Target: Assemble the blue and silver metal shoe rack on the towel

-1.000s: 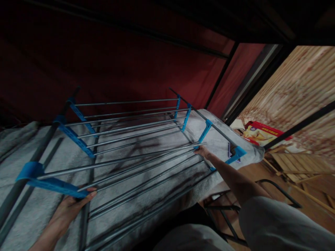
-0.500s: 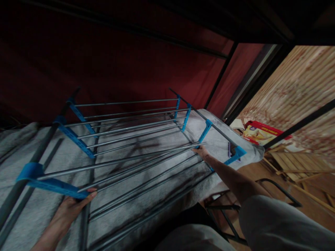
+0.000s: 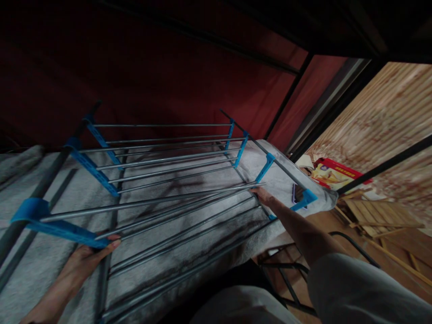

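Observation:
A rack of grey metal tubes with blue plastic brackets lies on its side on a bed-like surface covered by a pale grey blanket. My left hand is closed around the lower end of the nearest left blue bracket, beside a tube end. My right hand is closed at the far ends of several slanting tubes, just below a right-hand blue bracket. Its fingertips are partly hidden. The slanting tubes run between my two hands and come together at the right.
A purple-edged flat object lies on the blanket at the right. Beyond it are a red and yellow box and a folded wooden piece. A black metal frame stands on the floor beside me. A dark red wall rises behind the rack.
The left end of the rack and my left hand have shifted slightly left and up in the view. Both hands keep their hold, and the right hand stays almost in place.

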Tool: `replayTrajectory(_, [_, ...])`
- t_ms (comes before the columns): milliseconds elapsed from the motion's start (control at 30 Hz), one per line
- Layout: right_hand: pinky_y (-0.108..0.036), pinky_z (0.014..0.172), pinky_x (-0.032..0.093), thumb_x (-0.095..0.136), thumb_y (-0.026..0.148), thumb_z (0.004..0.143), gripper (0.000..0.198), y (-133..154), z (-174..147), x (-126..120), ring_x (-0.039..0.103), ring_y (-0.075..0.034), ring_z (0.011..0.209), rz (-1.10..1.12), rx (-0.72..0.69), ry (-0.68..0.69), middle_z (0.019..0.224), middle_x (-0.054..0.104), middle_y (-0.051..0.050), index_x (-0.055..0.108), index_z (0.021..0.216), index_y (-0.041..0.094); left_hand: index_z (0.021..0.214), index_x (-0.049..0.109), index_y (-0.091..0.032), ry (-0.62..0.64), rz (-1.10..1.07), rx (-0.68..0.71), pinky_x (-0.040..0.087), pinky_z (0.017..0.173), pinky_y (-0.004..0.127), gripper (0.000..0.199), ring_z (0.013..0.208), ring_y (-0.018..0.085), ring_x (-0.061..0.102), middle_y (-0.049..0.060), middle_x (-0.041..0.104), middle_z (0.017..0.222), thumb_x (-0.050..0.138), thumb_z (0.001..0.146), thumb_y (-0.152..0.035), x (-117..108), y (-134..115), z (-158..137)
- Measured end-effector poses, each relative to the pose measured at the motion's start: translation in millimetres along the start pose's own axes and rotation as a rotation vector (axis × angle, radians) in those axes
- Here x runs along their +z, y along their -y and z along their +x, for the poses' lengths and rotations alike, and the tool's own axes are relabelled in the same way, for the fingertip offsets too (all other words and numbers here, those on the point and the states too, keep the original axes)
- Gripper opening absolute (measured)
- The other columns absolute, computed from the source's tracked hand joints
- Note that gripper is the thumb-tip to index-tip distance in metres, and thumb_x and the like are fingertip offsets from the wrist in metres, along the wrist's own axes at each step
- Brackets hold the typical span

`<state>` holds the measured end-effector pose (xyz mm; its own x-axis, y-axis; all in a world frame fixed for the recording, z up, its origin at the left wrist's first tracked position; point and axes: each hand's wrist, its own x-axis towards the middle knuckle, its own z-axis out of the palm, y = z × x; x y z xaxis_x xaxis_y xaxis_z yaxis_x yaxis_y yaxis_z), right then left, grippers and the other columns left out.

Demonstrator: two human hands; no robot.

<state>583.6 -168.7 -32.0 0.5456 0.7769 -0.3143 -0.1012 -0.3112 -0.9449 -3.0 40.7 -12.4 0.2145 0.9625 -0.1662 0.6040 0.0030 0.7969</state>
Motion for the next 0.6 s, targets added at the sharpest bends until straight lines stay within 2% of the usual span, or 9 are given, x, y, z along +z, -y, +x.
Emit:
replayTrajectory(133, [-0.036,0.075,0.055,0.079,0.042,0.059,0.031,3.0,-2.8,-0.4,0.069,-0.024,0.076,0.014,0.006,0.023,0.073,0.074,-0.005,0.071,0.078,0.018,0.081,0.075,-0.022,0.048,-0.128,-0.11,0.038,0.113,0.053,0.073,0.117,0.039,0.061,0.008,0.077,0.097,0.081,0.028,-0.072,0.0,4.5,0.6])
replayTrajectory(400, [-0.041,0.077,0.055,0.085,0.045,0.052,0.036,1.3,2.4,-5.5,0.069,-0.027,0.076,0.027,0.035,0.02,0.069,0.073,-0.006,0.067,0.07,0.019,0.089,0.075,-0.02,0.061,-0.158,-0.098,0.036,0.113,0.054,0.078,0.118,0.039,0.059,0.009,0.077,0.098,0.082,0.033,-0.073,3.5,25.2,10.3])
replayTrajectory(600, [-0.039,0.08,0.053,0.083,0.043,0.053,0.034,-2.4,8.4,-5.1,0.068,-0.026,0.08,0.035,0.002,-0.009,0.07,0.071,-0.005,0.063,0.069,0.021,0.091,0.073,-0.018,0.079,-0.11,-0.079,0.045,0.106,0.045,0.069,0.113,0.034,0.062,0.005,0.077,0.092,0.082,0.042,-0.065,3.0,22.9,7.6])
